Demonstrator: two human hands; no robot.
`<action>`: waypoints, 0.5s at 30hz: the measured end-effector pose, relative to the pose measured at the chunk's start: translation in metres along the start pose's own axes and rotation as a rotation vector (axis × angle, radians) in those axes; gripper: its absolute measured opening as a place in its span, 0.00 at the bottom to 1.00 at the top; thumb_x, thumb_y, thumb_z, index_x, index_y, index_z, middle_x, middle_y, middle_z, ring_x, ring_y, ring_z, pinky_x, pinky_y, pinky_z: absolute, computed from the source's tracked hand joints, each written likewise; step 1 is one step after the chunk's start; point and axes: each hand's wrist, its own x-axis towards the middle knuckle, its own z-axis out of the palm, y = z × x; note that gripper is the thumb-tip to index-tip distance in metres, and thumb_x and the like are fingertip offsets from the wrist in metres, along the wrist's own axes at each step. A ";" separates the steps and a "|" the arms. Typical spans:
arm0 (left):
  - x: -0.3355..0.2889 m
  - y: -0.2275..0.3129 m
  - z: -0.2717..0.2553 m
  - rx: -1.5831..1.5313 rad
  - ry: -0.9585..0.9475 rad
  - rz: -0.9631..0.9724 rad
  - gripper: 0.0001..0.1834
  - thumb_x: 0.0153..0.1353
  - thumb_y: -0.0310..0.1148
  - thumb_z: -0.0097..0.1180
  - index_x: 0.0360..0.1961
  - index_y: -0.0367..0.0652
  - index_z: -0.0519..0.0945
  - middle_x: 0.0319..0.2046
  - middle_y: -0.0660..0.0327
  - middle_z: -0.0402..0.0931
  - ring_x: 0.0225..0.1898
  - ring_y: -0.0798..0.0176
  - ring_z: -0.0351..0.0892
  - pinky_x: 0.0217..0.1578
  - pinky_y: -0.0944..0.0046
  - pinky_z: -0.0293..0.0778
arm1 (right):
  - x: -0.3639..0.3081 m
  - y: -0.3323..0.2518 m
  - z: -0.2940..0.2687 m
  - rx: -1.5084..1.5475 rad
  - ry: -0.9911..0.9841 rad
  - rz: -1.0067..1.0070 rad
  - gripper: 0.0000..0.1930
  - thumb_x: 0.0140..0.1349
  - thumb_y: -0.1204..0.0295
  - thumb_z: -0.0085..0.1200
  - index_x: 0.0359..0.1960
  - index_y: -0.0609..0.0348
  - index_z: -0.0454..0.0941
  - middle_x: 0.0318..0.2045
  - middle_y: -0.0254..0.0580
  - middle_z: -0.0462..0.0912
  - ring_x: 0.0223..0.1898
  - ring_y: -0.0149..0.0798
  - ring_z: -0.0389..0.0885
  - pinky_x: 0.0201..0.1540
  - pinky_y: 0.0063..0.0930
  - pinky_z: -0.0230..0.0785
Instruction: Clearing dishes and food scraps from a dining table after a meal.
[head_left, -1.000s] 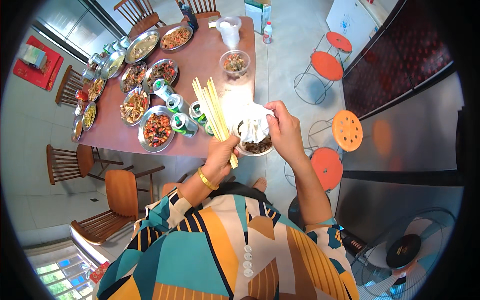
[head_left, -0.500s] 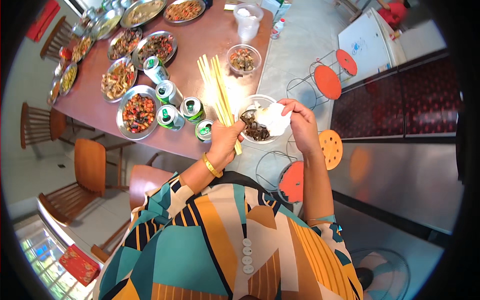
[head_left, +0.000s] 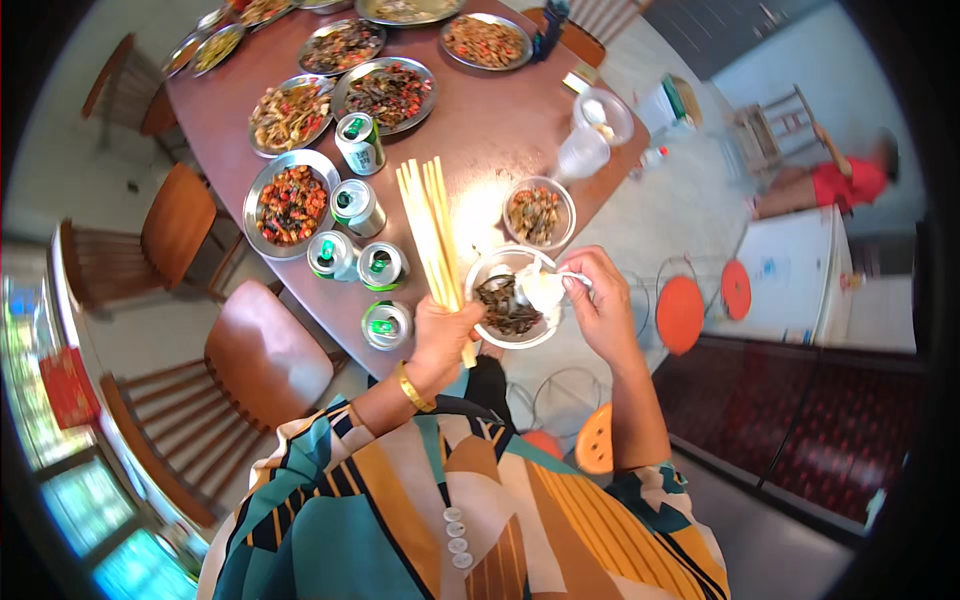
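My left hand (head_left: 440, 340) is closed round a bundle of pale wooden chopsticks (head_left: 428, 225). Its thumb also rests at the rim of a clear plastic bowl (head_left: 497, 258) with dark food scraps (head_left: 505, 308) in it. Crumpled white tissue (head_left: 541, 288) is pinched in my right hand (head_left: 603, 305), over the bowl's right side. Beyond this bowl stands another clear bowl (head_left: 566, 228) with mixed leftovers. Several opened green and silver drink cans (head_left: 386, 326) stand left of the chopsticks.
Metal plates of food (head_left: 432, 92) fill the far and left parts of the brown table (head_left: 490, 130). Clear plastic cups (head_left: 583, 155) stand near its right corner. Wooden chairs (head_left: 270, 350) and red stools (head_left: 680, 315) surround it. A person in red (head_left: 845, 180) is at the right.
My view has swung, so the table sits differently in it. The tissue looks more bunched and sits lower over the bowl. My left hand keeps the chopsticks.
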 end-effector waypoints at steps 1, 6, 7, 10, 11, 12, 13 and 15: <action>0.003 -0.005 0.006 0.013 0.026 -0.002 0.05 0.47 0.19 0.52 0.25 0.40 0.73 0.17 0.67 0.70 0.14 0.75 0.67 0.14 0.75 0.65 | 0.010 0.014 -0.004 0.013 -0.019 -0.037 0.07 0.52 0.83 0.47 0.32 0.63 0.72 0.30 0.40 0.74 0.28 0.34 0.73 0.32 0.23 0.65; 0.008 -0.020 0.020 -0.098 0.261 0.169 0.06 0.46 0.19 0.52 0.22 0.42 0.70 0.17 0.66 0.70 0.12 0.73 0.67 0.12 0.75 0.65 | 0.047 0.020 0.012 0.740 -0.129 0.214 0.06 0.59 0.79 0.42 0.36 0.62 0.71 0.32 0.31 0.75 0.34 0.23 0.71 0.38 0.18 0.65; 0.011 -0.022 0.026 -0.108 0.268 0.195 0.06 0.46 0.19 0.52 0.22 0.42 0.70 0.17 0.66 0.70 0.12 0.73 0.67 0.12 0.75 0.65 | 0.055 0.018 0.012 0.845 -0.128 0.249 0.06 0.59 0.79 0.43 0.37 0.62 0.71 0.32 0.31 0.75 0.35 0.23 0.72 0.39 0.18 0.64; 0.016 -0.017 0.038 -0.161 0.351 0.251 0.07 0.46 0.19 0.53 0.23 0.43 0.70 0.16 0.66 0.68 0.11 0.72 0.66 0.12 0.74 0.64 | 0.075 0.015 0.006 1.030 -0.208 0.341 0.07 0.58 0.78 0.44 0.38 0.60 0.72 0.33 0.32 0.76 0.34 0.24 0.74 0.37 0.18 0.66; 0.019 -0.013 0.042 -0.171 0.350 0.267 0.07 0.46 0.19 0.53 0.23 0.43 0.70 0.16 0.66 0.68 0.11 0.72 0.66 0.12 0.74 0.64 | 0.082 0.013 0.006 1.083 -0.223 0.412 0.08 0.57 0.78 0.45 0.39 0.59 0.72 0.32 0.32 0.76 0.33 0.25 0.75 0.34 0.19 0.67; 0.024 -0.010 0.045 -0.172 0.366 0.293 0.07 0.46 0.19 0.53 0.23 0.42 0.70 0.16 0.66 0.68 0.11 0.72 0.66 0.11 0.74 0.64 | 0.092 0.019 0.009 1.055 -0.256 0.385 0.08 0.58 0.76 0.44 0.38 0.59 0.72 0.31 0.34 0.77 0.29 0.27 0.76 0.30 0.21 0.69; 0.027 -0.010 0.045 -0.171 0.382 0.308 0.07 0.46 0.19 0.53 0.24 0.42 0.69 0.16 0.66 0.68 0.11 0.72 0.66 0.11 0.74 0.64 | 0.097 0.021 0.009 1.048 -0.259 0.379 0.08 0.58 0.76 0.44 0.38 0.59 0.72 0.31 0.34 0.77 0.29 0.27 0.76 0.30 0.21 0.69; 0.031 -0.001 0.050 -0.207 0.360 0.320 0.07 0.46 0.20 0.53 0.25 0.42 0.69 0.16 0.66 0.68 0.11 0.72 0.66 0.11 0.74 0.63 | 0.111 0.025 -0.001 1.245 -0.440 0.468 0.09 0.60 0.71 0.41 0.37 0.60 0.72 0.31 0.36 0.78 0.28 0.29 0.75 0.28 0.22 0.69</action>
